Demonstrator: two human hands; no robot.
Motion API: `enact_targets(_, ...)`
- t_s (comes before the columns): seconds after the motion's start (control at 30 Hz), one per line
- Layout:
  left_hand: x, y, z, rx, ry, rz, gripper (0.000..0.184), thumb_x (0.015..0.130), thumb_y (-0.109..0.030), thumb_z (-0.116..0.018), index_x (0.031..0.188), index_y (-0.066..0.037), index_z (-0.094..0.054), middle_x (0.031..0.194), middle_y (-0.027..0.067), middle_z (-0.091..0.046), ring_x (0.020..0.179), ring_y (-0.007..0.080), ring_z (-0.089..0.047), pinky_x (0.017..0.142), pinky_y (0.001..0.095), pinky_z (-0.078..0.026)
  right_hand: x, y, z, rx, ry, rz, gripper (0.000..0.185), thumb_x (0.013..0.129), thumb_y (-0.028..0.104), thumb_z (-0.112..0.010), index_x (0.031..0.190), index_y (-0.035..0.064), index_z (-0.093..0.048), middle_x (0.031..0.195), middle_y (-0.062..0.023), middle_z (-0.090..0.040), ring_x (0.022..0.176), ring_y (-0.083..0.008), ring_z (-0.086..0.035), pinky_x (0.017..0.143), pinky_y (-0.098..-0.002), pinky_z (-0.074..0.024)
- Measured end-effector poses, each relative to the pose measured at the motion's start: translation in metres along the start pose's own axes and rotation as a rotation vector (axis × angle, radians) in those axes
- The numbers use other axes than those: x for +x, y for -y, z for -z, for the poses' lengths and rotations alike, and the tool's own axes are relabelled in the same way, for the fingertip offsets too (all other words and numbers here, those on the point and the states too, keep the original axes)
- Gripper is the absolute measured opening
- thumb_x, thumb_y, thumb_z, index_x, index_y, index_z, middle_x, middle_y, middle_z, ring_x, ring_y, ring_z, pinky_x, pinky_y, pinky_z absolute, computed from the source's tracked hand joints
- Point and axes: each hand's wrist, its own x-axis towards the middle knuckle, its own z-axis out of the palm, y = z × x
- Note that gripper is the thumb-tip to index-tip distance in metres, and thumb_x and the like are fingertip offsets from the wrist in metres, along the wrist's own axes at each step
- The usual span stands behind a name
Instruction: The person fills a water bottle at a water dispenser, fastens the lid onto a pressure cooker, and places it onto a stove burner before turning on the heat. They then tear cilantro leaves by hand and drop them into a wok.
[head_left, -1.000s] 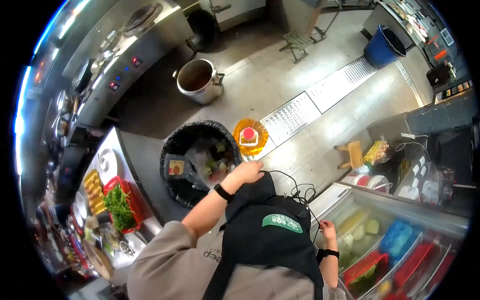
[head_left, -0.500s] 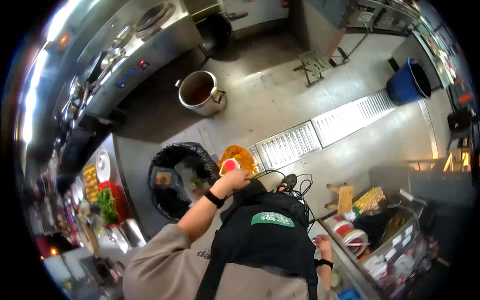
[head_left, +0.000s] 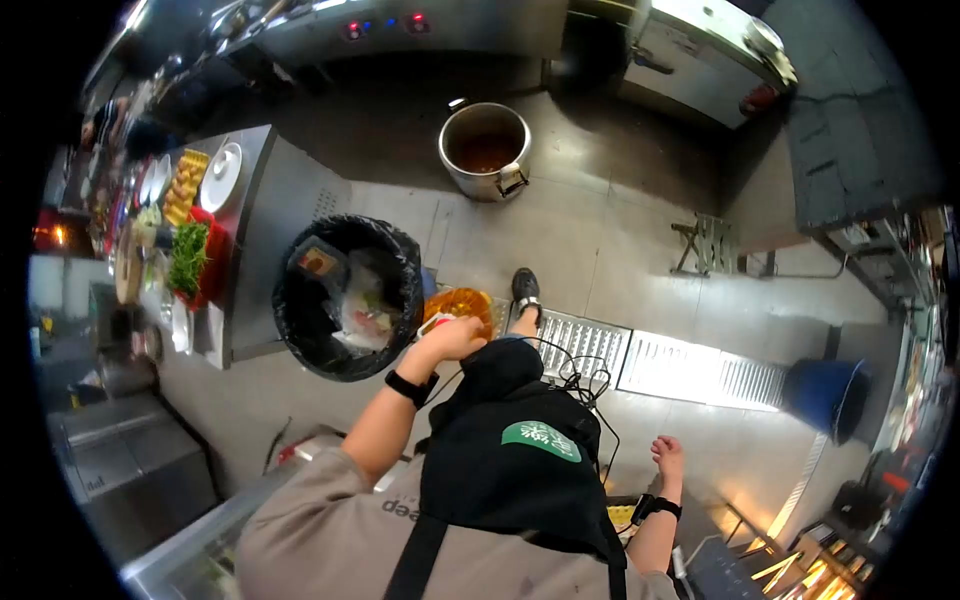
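My left hand (head_left: 456, 339) is in front of me at the top edge of my black apron (head_left: 480, 455), its fingers curled together. Whatever they grip, if anything, is hidden. Just beyond it, partly covered by the hand, stands a bottle of orange-yellow oil (head_left: 468, 307) with a red cap. Left of that hand, a round bin (head_left: 290, 325) lined with a black bag holds plastic bags and scraps. My right hand (head_left: 668, 456) hangs out to the right above the floor, fingers loosely bent and apart, with nothing visible in it. Black cables (head_left: 585, 385) lie between the hands.
A large metal pot (head_left: 484, 165) stands on the floor ahead. One shoe (head_left: 526, 287) is beside the metal floor grate (head_left: 650, 365). A folding stool (head_left: 706, 246) and a blue bucket (head_left: 822, 392) are at right. A counter at left bears a red basket of greens (head_left: 208, 262).
The view has swung to the right; the refrigerated case has left the right side. My left hand now overlaps the oil bottle's top. My right hand has moved outward, away from the cables.
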Motion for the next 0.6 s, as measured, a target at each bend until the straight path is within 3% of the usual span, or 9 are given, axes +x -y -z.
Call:
enact_targets(0.17, 0.090, 0.035, 0.040, -0.078, 0.135, 0.134, 0.041, 0.088, -0.035, -0.063, 0.116, -0.005, -0.061, 0.118, 0.0209, -0.062, 0.108, 0.0389, -0.058, 0.092, 0.0455, -0.046, 0.067, 0.117, -0.016, -0.112, 0.041, 0.023, 0.027, 0.093, 0.021, -0.061, 0.114, 0.0037, -0.061, 0.097, -0.0064, -0.066, 0.084, -0.0169, -0.065, 0.066, -0.0307, -0.0504)
enact_targets(0.27, 0.133, 0.039, 0.091, -0.177, -0.016, 0.137, 0.040, 0.086, -0.032, -0.064, 0.110, -0.001, -0.061, 0.110, 0.0237, -0.064, 0.105, 0.0416, -0.059, 0.091, 0.0470, -0.048, 0.079, 0.198, -0.023, -0.190, 0.082, -0.087, 0.024, 0.092, 0.018, -0.060, 0.112, 0.0053, -0.062, 0.096, -0.0065, -0.069, 0.083, -0.0162, -0.066, 0.066, -0.0315, -0.0527)
enact_targets(0.37, 0.173, 0.046, 0.145, -0.343, -0.184, 0.162, 0.037, 0.087, -0.029, -0.064, 0.111, -0.001, -0.060, 0.113, 0.0234, -0.062, 0.107, 0.0408, -0.059, 0.091, 0.0458, -0.048, 0.111, 0.271, -0.025, -0.293, 0.173, -0.126, 0.025, 0.092, 0.019, -0.060, 0.113, 0.0045, -0.062, 0.100, -0.0082, -0.069, 0.087, -0.0174, -0.067, 0.070, -0.0326, -0.0533)
enact_targets(0.47, 0.194, 0.054, 0.185, -0.277, -0.266, 0.216, 0.037, 0.089, -0.027, -0.063, 0.114, -0.001, -0.059, 0.116, 0.0229, -0.061, 0.108, 0.0400, -0.058, 0.091, 0.0445, -0.048, 0.160, 0.354, -0.031, -0.404, 0.170, -0.022, 0.028, 0.094, 0.017, -0.057, 0.117, 0.0015, -0.061, 0.105, -0.0099, -0.069, 0.094, -0.0191, -0.067, 0.077, -0.0345, -0.0537)
enact_targets(0.6, 0.209, 0.060, 0.213, -0.271, -0.244, 0.304, 0.039, 0.089, -0.028, -0.063, 0.116, -0.001, -0.058, 0.116, 0.0225, -0.061, 0.108, 0.0392, -0.058, 0.092, 0.0438, -0.048, 0.224, 0.449, -0.043, -0.411, 0.243, 0.053, 0.028, 0.092, 0.016, -0.058, 0.115, 0.0013, -0.062, 0.103, -0.0097, -0.070, 0.091, -0.0190, -0.068, 0.075, -0.0337, -0.0543)
